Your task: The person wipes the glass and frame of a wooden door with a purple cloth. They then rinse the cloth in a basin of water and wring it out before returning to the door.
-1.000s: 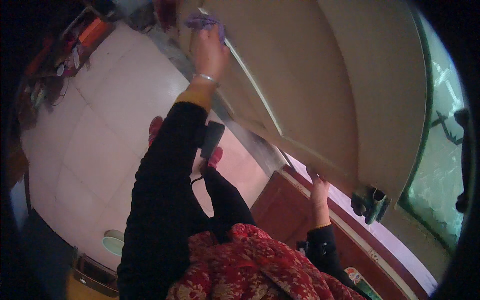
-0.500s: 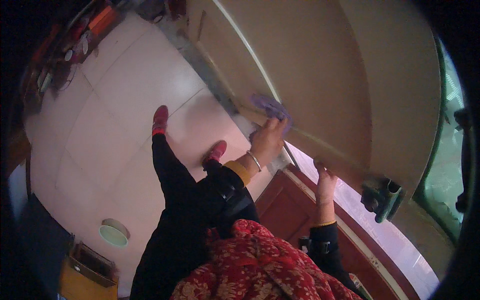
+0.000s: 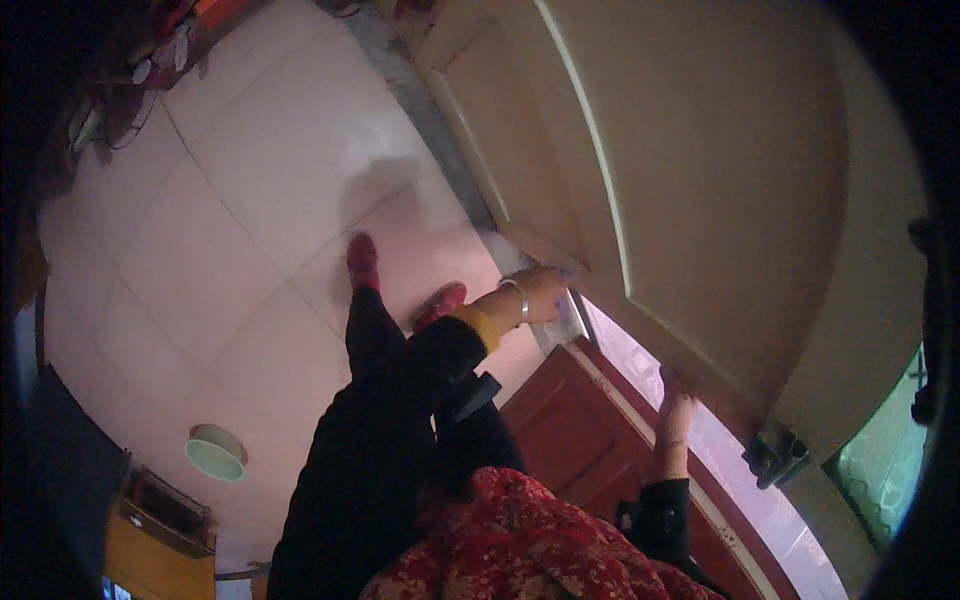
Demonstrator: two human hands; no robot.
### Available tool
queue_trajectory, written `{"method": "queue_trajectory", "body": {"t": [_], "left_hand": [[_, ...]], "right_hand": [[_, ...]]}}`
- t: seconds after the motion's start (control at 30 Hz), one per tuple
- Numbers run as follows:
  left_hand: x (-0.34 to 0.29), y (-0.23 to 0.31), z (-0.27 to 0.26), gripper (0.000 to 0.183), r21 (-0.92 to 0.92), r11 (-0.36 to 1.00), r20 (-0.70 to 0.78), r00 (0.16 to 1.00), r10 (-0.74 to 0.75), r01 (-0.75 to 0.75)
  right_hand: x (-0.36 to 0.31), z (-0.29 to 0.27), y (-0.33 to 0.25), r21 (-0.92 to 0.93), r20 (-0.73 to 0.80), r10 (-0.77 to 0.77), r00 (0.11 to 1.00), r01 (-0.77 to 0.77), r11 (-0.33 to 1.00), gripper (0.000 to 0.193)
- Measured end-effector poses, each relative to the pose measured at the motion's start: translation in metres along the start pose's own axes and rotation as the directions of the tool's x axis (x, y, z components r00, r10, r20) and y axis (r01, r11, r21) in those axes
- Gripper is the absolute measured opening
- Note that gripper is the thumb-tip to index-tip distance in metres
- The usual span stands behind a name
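Observation:
My left hand [image 3: 543, 292], with a silver bangle and a yellow cuff at its wrist, is closed on a purple cloth [image 3: 565, 303]. Only small bits of the cloth show past the fingers. It is at the low corner of a beige panelled door [image 3: 715, 170]. Farther along the same door edge, my right hand [image 3: 679, 402] grips the rim with bent fingers; their tips are partly hidden. A dark metal lock [image 3: 776, 456] is fixed to the door just beyond my right hand.
A reddish-brown door panel [image 3: 570, 415] stands close on the right, with a bright gap beside it. On the tiled floor [image 3: 220, 270] are a pale green round basin [image 3: 215, 453] and my red shoes [image 3: 362, 262]. A wooden cabinet [image 3: 165, 540] stands lower left.
My left hand has come down from the door's face to its edge corner, the cloth now mostly covered. My right hand still holds the edge. The view has shifted.

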State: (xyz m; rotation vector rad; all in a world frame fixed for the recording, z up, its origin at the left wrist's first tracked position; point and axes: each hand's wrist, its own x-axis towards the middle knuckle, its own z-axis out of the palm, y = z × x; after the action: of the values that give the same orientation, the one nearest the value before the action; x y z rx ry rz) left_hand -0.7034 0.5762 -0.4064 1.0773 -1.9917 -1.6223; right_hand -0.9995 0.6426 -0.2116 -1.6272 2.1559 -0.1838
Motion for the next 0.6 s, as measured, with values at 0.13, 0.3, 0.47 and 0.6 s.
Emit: {"method": "queue_trajectory", "body": {"t": [0.13, 0.3, 0.47, 0.6], "left_hand": [[-0.042, -0.078, -0.025, 0.037, -0.686, 0.690, -0.212, 0.844, -0.493, 0.231], [-0.055, -0.175, -0.072, 0.042, -0.882, 0.460, -0.238, 0.741, -0.628, 0.106], [-0.023, -0.265, -0.115, 0.042, -0.750, 0.651, -0.480, 0.580, -0.658, 0.119], [0.012, -0.290, -0.147, 0.039, -0.851, 0.523, -0.423, 0.531, -0.734, 0.044]], "right_hand": [[0.000, 0.000, 0.005, 0.087, -0.045, 0.041, 0.998, -0.037, 0.996, 0.033], [-0.002, 0.005, 0.004, 0.033, -0.066, -0.004, 0.998, 0.006, 0.999, 0.025], [-0.007, 0.003, 0.003, 0.239, 0.019, 0.198, 0.980, -0.197, 0.951, 0.017], [-0.008, 0.001, -0.007, -0.248, -0.054, -0.050, 0.997, 0.035, 0.968, 0.007]]}}
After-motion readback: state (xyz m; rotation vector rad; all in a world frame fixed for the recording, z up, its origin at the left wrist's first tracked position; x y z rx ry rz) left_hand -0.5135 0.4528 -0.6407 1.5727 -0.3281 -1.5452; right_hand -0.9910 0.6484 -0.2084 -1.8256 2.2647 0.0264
